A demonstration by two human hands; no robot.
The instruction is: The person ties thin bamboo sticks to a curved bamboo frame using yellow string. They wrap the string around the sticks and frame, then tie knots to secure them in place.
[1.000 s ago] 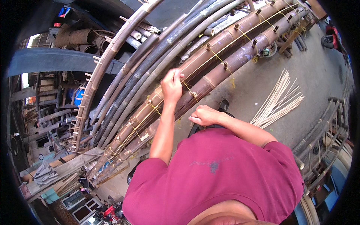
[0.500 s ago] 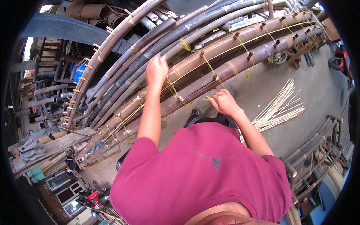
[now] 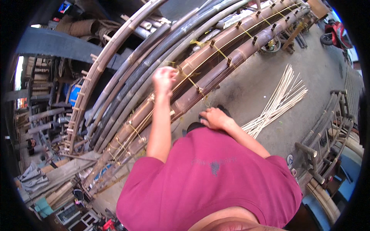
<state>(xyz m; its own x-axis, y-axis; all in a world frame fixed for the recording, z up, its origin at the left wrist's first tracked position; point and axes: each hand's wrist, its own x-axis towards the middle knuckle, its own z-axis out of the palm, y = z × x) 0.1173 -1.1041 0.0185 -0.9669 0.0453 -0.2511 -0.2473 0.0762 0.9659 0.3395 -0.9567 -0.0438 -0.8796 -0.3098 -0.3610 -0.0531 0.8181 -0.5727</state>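
Two long brown bamboo poles run side by side from the lower left to the upper right, the far pole (image 3: 195,61) and the near pole (image 3: 214,80). Short pegs stick out of them, and yellow strips (image 3: 189,77) are tied across. My left hand (image 3: 165,79) is at the far pole beside a peg, fingers bent and closed, slightly blurred; what they hold is hidden. A bit of yellow strip shows just above it. My right hand (image 3: 216,118) is low, close to my body, its fingers curled over something dark that I cannot make out.
Pale thin sticks (image 3: 275,101) lie in a loose pile on the concrete floor (image 3: 248,82) to the right. Beyond the poles are grey bamboo poles (image 3: 154,63) and a curved pegged pole (image 3: 101,63). A bamboo rack (image 3: 329,134) stands at the right.
My right hand has drawn down and left, away from the near pole and toward my body. My left hand stays by the far pole, its fingers now nearer a peg. The view has shifted.
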